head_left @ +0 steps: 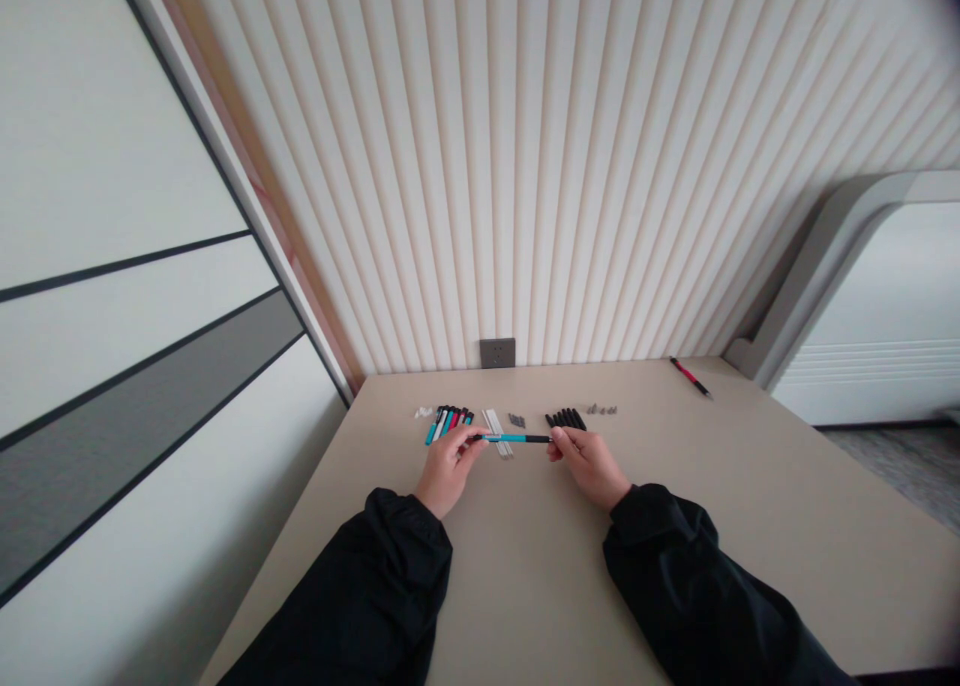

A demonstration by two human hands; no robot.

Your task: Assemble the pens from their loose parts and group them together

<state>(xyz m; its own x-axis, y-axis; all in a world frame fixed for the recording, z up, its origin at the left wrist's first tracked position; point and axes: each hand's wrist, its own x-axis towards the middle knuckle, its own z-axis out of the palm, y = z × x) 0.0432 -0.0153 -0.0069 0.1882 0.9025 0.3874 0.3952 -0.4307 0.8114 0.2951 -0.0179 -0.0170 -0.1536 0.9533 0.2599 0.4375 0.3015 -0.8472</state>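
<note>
Blue pen (514, 438), light, stiff and slick by the look of it, left hand (448, 469) and right hand (593, 468) pinching its ends, sensible holds!

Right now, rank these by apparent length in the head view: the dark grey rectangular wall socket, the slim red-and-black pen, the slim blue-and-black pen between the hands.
1. Blue-and-black pen
2. Red-and-black pen
3. Dark grey wall socket
</note>
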